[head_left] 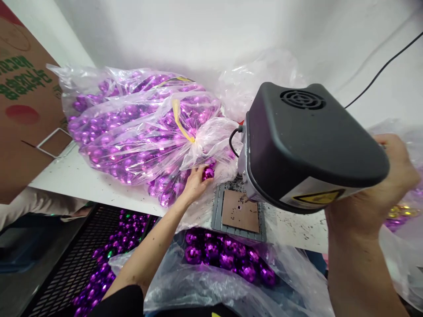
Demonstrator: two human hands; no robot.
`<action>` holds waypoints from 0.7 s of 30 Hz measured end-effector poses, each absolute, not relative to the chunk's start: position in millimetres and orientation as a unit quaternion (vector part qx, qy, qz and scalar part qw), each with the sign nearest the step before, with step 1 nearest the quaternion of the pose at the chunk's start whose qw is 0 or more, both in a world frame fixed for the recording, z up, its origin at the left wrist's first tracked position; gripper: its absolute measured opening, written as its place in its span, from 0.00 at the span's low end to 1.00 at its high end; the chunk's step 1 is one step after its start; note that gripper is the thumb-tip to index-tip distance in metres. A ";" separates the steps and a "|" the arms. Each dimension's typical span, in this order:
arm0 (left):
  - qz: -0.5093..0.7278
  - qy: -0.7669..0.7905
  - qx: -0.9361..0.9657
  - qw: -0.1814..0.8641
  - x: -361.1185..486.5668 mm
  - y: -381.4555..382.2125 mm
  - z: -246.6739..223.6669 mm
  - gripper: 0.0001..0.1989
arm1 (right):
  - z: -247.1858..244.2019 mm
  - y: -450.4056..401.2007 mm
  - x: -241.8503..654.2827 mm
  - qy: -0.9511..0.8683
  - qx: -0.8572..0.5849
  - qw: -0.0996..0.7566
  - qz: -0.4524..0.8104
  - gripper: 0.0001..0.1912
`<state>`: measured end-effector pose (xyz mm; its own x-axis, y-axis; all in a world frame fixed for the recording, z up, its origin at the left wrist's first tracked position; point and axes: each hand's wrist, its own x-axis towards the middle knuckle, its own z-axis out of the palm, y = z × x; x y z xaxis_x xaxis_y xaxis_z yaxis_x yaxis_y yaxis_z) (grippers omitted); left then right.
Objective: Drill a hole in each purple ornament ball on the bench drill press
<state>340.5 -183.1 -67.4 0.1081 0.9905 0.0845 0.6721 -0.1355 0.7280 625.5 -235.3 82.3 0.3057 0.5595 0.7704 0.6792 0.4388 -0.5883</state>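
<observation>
- White wall [165, 31] behind; bench [76, 176] dotted with black specks [238, 178] on its right part.
- Left hand [196, 182]: grip closed, fingertips on a purple ball [208, 173], just beside the tied clear bag [132, 119].
- Right hand [396, 171] at the black housing [307, 141]; fingers mostly hidden, can't tell how closed that grip is.
- Judgement: pinch lightly, the shell looks dentable; draw the ball clear of loose plastic [198, 215].
- Right hand best steady; left fingers kept out from between housing and brown plate [239, 220].
</observation>
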 end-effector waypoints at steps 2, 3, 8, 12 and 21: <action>0.375 0.555 0.637 0.381 328.2 -206.1 -64.2 0.26 | 84.1 -234.4 622.4 -0.542 -0.537 0.645 -0.031 0.09; 0.408 0.524 0.602 0.443 326.3 -218.3 -61.6 0.27 | 85.3 -233.6 620.7 -0.518 -0.544 0.660 -0.026 0.09; 0.423 0.415 0.437 0.677 343.3 -267.3 -46.7 0.28 | 88.3 -230.8 616.9 -0.513 -0.546 0.662 -0.024 0.10; 0.390 0.353 0.377 0.762 358.3 -277.1 -49.9 0.29 | 89.1 -231.4 616.7 -0.524 -0.538 0.660 -0.025 0.12; 0.399 0.454 0.578 0.548 384.4 -267.2 -63.3 0.29 | 93.9 -234.1 614.2 -0.535 -0.544 0.647 -0.026 0.20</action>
<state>384.4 -267.2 -63.3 0.2690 0.9625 -0.0359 0.0871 0.0128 0.9961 614.2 -234.1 93.9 0.4271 0.5479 0.7193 0.6145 0.4077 -0.6754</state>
